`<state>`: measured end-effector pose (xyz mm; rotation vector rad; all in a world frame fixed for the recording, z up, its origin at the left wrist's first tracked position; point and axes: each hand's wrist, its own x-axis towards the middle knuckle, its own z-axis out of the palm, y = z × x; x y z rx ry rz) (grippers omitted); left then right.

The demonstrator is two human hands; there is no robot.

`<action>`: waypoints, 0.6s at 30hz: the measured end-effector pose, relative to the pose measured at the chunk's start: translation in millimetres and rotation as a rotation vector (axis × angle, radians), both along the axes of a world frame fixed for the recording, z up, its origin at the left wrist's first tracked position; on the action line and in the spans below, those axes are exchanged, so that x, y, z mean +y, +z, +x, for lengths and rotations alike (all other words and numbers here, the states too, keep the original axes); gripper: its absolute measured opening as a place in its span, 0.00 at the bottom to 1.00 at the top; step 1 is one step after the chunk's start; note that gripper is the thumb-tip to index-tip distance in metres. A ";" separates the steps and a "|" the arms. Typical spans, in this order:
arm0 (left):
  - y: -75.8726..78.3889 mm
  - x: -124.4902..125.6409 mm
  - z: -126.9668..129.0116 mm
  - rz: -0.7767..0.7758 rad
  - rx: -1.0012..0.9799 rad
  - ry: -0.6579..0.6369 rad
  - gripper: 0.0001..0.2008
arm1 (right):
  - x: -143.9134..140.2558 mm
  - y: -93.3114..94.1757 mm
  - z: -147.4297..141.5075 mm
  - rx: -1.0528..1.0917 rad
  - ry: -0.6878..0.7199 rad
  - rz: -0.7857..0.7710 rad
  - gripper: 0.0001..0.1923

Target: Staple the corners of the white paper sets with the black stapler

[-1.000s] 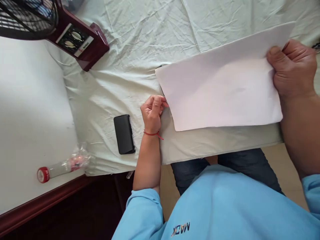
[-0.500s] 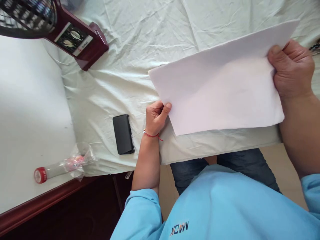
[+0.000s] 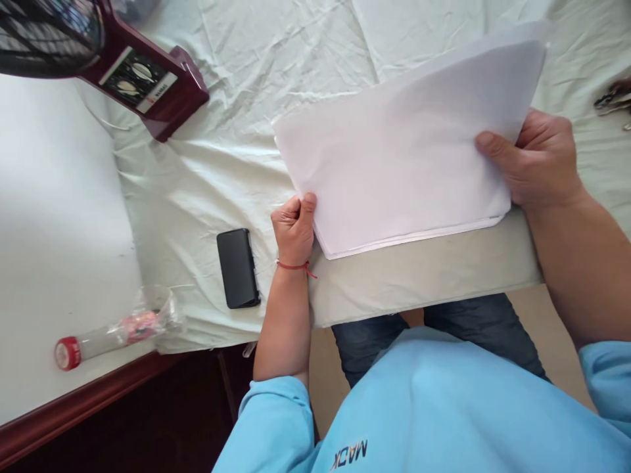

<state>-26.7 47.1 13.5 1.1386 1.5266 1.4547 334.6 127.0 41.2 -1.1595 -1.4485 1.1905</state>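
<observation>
Both hands hold a white sheet of paper [image 3: 404, 151] over a bench draped in a pale, creased cloth [image 3: 246, 85]. The paper looks folded or doubled (two edges show along its lower side, one just under the other). It sits right of the picture's middle, tilted so that its far corner rises toward 1 o'clock.

The left hand [image 3: 293, 226] is at the paper's lower left corner, at about 8 o'clock from the sheet's middle. Its grip is closed: the fingers are curled into a loose fist and the thumb presses up against the paper's edge. A thin red string [image 3: 296, 265] circles that wrist.

The right hand [image 3: 535, 161] takes the paper's right edge, at 3 o'clock from its middle. Its grip is closed on the sheet, thumb lying flat on top and the other fingers behind the paper.

A black phone [image 3: 237, 267] lies face down on the cloth just left of the left wrist, apart from it. At 10 o'clock stands the dark red base of a fan [image 3: 148, 82]. At 8 o'clock, on a bare white surface, a clear bottle with a red cap [image 3: 103, 332] lies on its side, partly in crumpled plastic wrap. Some small metal objects [image 3: 614, 100] show at the right edge, too cut off to name.
</observation>
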 end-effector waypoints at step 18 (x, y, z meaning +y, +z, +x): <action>6.6 0.5 -1.3 -0.061 -0.039 -0.042 0.33 | 4.5 -3.9 3.4 0.018 -0.081 -0.099 0.22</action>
